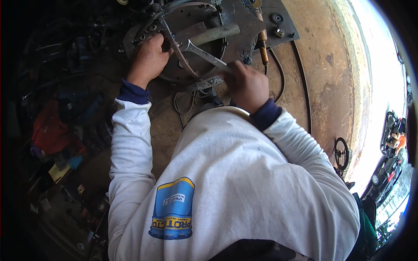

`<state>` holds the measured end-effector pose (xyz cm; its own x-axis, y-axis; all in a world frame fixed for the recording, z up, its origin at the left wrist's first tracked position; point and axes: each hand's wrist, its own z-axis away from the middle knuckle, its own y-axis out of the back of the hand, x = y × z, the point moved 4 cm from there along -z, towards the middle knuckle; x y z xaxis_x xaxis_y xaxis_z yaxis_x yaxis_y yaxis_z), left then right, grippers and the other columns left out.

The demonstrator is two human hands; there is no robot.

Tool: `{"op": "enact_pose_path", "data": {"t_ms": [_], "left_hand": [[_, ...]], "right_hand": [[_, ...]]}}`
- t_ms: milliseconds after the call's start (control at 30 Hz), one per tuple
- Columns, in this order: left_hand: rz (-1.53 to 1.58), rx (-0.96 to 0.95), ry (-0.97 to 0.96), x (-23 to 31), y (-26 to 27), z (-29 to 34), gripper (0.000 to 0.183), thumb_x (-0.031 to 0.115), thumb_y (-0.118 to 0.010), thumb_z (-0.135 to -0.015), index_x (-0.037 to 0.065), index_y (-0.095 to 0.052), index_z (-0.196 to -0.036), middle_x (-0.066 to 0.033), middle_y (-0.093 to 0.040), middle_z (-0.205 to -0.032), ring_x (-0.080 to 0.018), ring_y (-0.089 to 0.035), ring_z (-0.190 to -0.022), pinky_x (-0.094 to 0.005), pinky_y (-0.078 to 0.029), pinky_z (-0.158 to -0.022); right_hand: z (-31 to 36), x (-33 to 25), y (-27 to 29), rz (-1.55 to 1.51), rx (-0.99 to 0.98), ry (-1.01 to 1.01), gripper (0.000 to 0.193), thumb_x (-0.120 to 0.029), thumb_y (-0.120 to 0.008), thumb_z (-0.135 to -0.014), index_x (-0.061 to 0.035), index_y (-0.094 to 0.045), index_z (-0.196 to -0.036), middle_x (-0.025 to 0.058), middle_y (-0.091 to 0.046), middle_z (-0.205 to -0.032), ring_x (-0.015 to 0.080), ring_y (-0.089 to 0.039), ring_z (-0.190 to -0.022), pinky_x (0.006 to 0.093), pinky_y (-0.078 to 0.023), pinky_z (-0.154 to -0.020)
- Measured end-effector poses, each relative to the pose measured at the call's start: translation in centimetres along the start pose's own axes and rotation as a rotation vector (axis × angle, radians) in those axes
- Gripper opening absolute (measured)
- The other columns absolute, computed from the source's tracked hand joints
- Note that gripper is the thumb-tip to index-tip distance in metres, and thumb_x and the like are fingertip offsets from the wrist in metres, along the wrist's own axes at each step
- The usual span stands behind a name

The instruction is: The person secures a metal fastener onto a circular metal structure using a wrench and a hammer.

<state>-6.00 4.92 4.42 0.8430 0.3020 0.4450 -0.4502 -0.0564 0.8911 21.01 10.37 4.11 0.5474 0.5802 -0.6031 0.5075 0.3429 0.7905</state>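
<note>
My right hand (247, 87) is closed around the shaft of a steel open-ended wrench (204, 55). The wrench points up and left, and its jaw end lies beside a curved, rusty metal band (178, 51). My left hand (150, 58) is on the other side of that band, fingers curled in against it. What the left fingertips pinch is hidden. Several nuts or washers (152, 28) lie just beyond the left hand on a dark metal work table (239, 19). A grey, round-ended bar (217, 35) rests on the table past the wrench.
A copper-coloured handle tool (262, 40) with a cable lies at the table's right side. Beside it are a round black part (277, 18) and a small metal fitting (279, 32). Red cloth (54, 128) and scattered tools lie in shadow at left. A spoked wheel (342, 153) is at right.
</note>
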Motion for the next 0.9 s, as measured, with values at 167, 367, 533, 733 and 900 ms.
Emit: {"op": "enact_pose_path", "data": {"t_ms": [167,367,533,733,900], "left_hand": [[0.070,0.067,-0.055,-0.3,-0.1,0.4,0.023,0.013,-0.075,-0.081,-0.002,-0.060,-0.088,-0.0244,-0.064,-0.087,-0.0456,-0.060,-0.084,-0.0512,-0.048,-0.072],[0.042,0.101,-0.116,0.2,0.3,0.1,0.023,0.014,-0.075,-0.081,-0.002,-0.059,-0.088,-0.0248,-0.064,-0.089,-0.0463,-0.060,-0.085,-0.0512,-0.048,-0.073],[0.017,0.101,-0.100,0.2,0.4,0.1,0.023,0.014,-0.074,-0.081,-0.002,-0.060,-0.088,-0.0251,-0.065,-0.092,-0.0462,-0.061,-0.090,-0.0507,-0.049,-0.074],[-0.041,0.065,-0.077,-0.5,-0.1,0.0,0.026,0.022,-0.074,-0.089,0.000,-0.066,-0.100,-0.0227,-0.067,-0.096,-0.0433,-0.064,-0.092,-0.0460,-0.050,-0.079],[-0.033,0.026,-0.017,-1.4,-0.5,0.1,0.025,0.019,-0.073,-0.090,0.001,-0.067,-0.106,-0.0207,-0.069,-0.102,-0.0411,-0.065,-0.096,-0.0442,-0.051,-0.081]], "right_hand": [[1.5,-0.4,-0.1,-0.072,0.063,-0.008,0.019,-0.028,-0.071,-0.089,-0.0101,-0.066,-0.093,0.0092,-0.067,-0.084,0.0316,-0.068,-0.071,0.0429,-0.053,-0.060],[0.3,2.0,3.2,0.047,0.168,0.054,0.017,-0.028,-0.078,-0.084,-0.0122,-0.072,-0.090,0.0082,-0.070,-0.079,0.0301,-0.068,-0.071,0.0404,-0.054,-0.061],[-5.2,3.4,3.2,0.161,0.126,0.276,0.024,-0.038,-0.075,-0.085,-0.0145,-0.075,-0.091,0.0056,-0.070,-0.077,0.0282,-0.069,-0.070,0.0391,-0.054,-0.061],[-11.0,4.2,3.7,0.219,0.062,0.519,0.029,-0.043,-0.073,-0.087,-0.0141,-0.074,-0.089,0.0055,-0.069,-0.073,0.0285,-0.068,-0.066,0.0385,-0.054,-0.060],[-16.0,3.5,4.2,0.272,-0.175,0.525,0.030,-0.043,-0.072,-0.082,-0.0124,-0.071,-0.082,0.0115,-0.066,-0.072,0.0366,-0.065,-0.071,0.0486,-0.050,-0.060]]}}
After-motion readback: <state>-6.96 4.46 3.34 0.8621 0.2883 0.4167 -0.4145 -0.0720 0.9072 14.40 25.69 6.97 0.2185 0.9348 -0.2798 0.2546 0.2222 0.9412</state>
